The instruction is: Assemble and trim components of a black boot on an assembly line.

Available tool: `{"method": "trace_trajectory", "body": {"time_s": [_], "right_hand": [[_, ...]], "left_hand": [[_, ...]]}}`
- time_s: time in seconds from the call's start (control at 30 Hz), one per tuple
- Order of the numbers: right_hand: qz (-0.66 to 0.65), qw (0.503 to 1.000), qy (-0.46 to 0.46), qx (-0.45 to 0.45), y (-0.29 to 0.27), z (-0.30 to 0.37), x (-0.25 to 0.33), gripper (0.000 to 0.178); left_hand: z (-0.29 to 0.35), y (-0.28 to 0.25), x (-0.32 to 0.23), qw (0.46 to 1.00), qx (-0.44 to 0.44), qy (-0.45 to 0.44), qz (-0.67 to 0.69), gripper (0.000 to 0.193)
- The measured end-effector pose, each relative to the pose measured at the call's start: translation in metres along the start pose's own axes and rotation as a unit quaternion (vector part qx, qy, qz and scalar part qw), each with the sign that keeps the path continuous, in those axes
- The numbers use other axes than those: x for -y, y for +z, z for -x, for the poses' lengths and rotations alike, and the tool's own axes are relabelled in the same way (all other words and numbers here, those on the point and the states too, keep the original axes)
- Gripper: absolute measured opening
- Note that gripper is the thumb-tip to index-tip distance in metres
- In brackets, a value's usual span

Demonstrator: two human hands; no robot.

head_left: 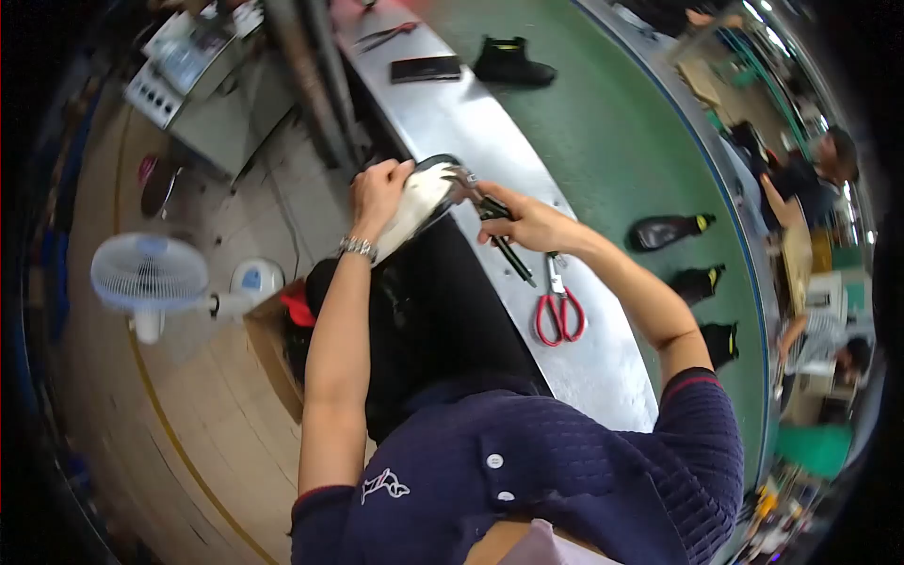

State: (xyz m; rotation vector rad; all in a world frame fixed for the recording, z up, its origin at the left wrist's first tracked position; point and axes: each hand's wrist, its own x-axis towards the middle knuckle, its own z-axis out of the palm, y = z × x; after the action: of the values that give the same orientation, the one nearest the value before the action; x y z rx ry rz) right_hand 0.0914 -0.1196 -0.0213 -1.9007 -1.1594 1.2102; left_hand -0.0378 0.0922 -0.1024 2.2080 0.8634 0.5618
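Showing as blank yellow patches at this size, the tabs mark the black shoe (pixel 508 68) on the far side of the green surface (pixel 603 160) and others down its right side. A white embroidered motif (pixel 384 485) sits on the navy shirt (pixel 556 433), near left. Markings on the far-left control panel (pixel 153 97) are too small to read.

The left hand (pixel 379 196), knuckles up, presses its curled fingers together against the left side of a white piece with a dark rim (pixel 421 202), which lies between the hands at the metal bench's (pixel 490 132) left edge. The right hand (pixel 535 223) reaches in from the right, fingers wrapped round dark-green-handled pliers (pixel 509 256); their head is at the piece's far right end, but whether it grips cannot be told. Red-handled scissors (pixel 560 287) lie nearer, just beside the pliers.
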Motion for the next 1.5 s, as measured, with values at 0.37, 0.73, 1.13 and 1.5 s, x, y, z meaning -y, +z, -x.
{"method": "trace_trajectory", "body": {"time_s": [0.37, 0.73, 1.13, 1.5], "right_hand": [[0.233, 0.958, 0.029, 0.164, 0.000, -0.038, 0.041, 0.065], [0.197, 0.974, -0.109, -0.033, 0.041, -0.012, -0.022, 0.057], [0.441, 0.893, -0.090, 0.029, 0.002, -0.014, 0.031, 0.062], [0.244, 0.965, -0.064, -0.066, 0.010, -0.033, 0.037, 0.055]], "left_hand": [[0.102, 0.013, -0.031, 0.993, -0.004, 0.043, -0.106, 0.101], [0.112, 0.020, -0.025, 0.990, -0.051, 0.092, -0.094, 0.081], [0.114, 0.031, 0.002, 0.949, -0.103, 0.203, -0.216, 0.072], [0.114, 0.029, -0.006, 0.927, -0.105, 0.200, -0.299, 0.057]]}}
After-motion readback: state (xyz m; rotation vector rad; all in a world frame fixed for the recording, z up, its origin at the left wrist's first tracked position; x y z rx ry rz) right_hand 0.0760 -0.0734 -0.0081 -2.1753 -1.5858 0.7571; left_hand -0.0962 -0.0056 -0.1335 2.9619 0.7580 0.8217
